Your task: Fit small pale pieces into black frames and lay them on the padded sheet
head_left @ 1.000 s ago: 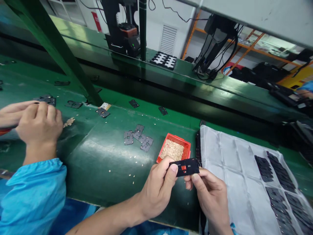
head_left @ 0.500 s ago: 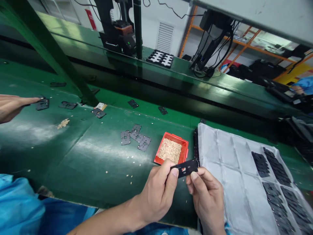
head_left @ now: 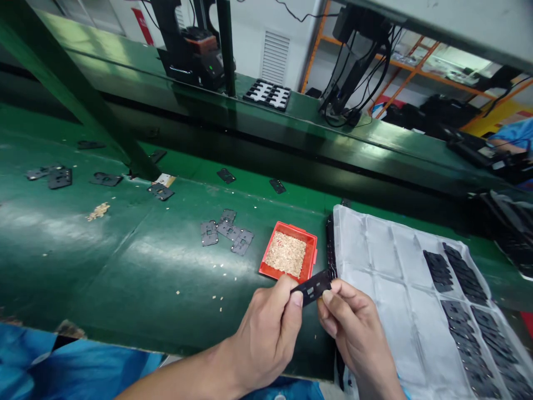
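Note:
A flat black plastic plate with small cut-outs (head_left: 313,289) is held tilted above the bench near its front edge. My left hand (head_left: 270,319) is closed on the plate's left end, thumb on top. At the right end, the thumb and fingers of my right hand (head_left: 353,322) pinch its edge. Just behind the plate stands a red bin (head_left: 270,269) full of tiny beige pieces (head_left: 287,253). Several similar black plates (head_left: 227,230) lie in a loose group left of the bin.
At the right, a white compartmented tray (head_left: 375,244) holds rows of black plates (head_left: 466,339). More black plates (head_left: 60,178) and a small beige pile (head_left: 99,211) lie at the left. A slanted green post (head_left: 87,94) crosses the left side. Loose beige bits dot the green bench (head_left: 137,300).
The plate has tilted a little more in my hands, its right end higher. Another person's hand at the far left has gone out of view. The whole view has shifted slightly.

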Motion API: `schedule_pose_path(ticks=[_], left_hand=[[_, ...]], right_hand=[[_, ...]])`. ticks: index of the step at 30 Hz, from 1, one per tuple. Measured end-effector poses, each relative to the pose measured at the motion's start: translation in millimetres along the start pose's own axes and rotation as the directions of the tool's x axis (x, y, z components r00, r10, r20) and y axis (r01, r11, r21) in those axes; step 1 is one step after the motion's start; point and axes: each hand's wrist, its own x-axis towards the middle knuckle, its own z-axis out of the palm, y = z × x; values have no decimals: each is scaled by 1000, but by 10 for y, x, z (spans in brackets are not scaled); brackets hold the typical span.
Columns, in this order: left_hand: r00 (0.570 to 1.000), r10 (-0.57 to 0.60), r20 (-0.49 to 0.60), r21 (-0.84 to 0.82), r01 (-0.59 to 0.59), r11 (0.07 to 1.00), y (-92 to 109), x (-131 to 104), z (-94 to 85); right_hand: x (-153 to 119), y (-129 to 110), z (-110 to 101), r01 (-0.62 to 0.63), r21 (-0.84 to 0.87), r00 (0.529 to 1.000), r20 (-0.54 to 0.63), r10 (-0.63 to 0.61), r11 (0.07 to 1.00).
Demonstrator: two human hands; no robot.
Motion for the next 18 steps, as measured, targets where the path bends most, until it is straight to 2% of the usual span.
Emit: schedule_pose_path(ticks=[3,6,12,15,18], left_hand=[[979,-201,10,-86,201,976,-21,-7,-10],[958,-286,21,-183,285,941,-41,6,-19],[952,-300,58,-255,305,918,-74,15,-6],[959,-280,53,-203,285,937,-67,8,-18],[971,-220,99,-96,229,969,-49,0,-96]], right_hand=[[2,-86,-5,-76,22,996,52,75,997],[-45,-162,0,-134,6,989,70,133,991],[-112,-162,-22,-127,-50,992,11,128,991],[-108,-56,-61,-75,-133,997,-20,73,988],[-149,50,-48,16,-227,999,-40,-26,974]])
